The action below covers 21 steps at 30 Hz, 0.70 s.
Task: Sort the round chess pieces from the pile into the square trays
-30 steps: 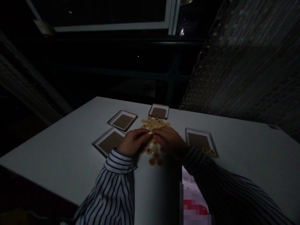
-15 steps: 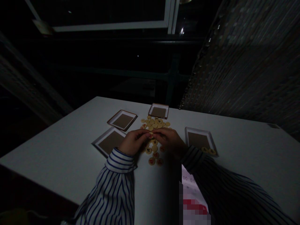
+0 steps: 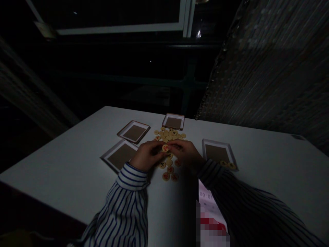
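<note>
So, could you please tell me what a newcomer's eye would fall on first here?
Probably the glowing screen at the bottom edge, beside the right sleeve. Next, the red-marked disc in the right hand, close to the left hand, over the scattered discs on the white table.

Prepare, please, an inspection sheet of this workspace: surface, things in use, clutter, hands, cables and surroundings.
Surface: white table, dimly lit.
Things in use: round pieces with red, black or no visible marks, heaped mid-table; four shallow trays around them, the right one holding two black-marked pieces.
Clutter: lit screen with digits, partly covered by the right sleeve.
Hands: right hand pinches a red-marked piece; left hand is beside it, contact unclear.
Cables: a thin pale line at lower left might be one; too dark to tell.
Surroundings: strand curtain at right, pale frame behind; mostly dark.
</note>
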Tool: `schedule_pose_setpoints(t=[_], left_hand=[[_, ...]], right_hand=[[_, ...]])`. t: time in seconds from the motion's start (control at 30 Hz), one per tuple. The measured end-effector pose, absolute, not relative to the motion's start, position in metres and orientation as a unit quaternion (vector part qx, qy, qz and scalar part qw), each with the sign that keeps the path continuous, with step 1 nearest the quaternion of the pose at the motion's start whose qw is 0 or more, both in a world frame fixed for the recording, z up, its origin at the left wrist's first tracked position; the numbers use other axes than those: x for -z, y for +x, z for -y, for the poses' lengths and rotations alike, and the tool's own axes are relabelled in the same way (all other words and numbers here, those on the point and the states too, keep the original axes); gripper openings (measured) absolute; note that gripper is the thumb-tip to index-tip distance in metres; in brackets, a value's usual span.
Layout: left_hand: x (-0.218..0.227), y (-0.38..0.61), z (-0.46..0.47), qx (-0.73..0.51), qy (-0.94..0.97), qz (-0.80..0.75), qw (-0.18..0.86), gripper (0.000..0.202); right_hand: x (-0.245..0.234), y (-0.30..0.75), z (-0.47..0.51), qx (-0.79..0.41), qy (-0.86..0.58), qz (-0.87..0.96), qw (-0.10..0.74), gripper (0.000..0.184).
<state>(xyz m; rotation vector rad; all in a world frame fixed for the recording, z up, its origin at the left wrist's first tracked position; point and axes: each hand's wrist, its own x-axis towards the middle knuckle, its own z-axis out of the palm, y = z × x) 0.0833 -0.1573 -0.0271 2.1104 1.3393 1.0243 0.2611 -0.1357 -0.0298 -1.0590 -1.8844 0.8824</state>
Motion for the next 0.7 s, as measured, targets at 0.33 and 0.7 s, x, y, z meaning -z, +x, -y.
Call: schedule_pose_setpoints(t=[0.33,0.7], left_hand=[[0.018,0.084,0.161,-0.357,0.787,-0.468,0.182,0.032],[0.02,0.053,0.189,-0.234,0.827,-0.51,0.025,0.031]], right_hand=[[0.03,0.261,0.137,-0.366,-0.411,0.73,0.406,0.021],[0.031,0.262,0.134,-0.352,-0.408,0.721,0.436,0.024]])
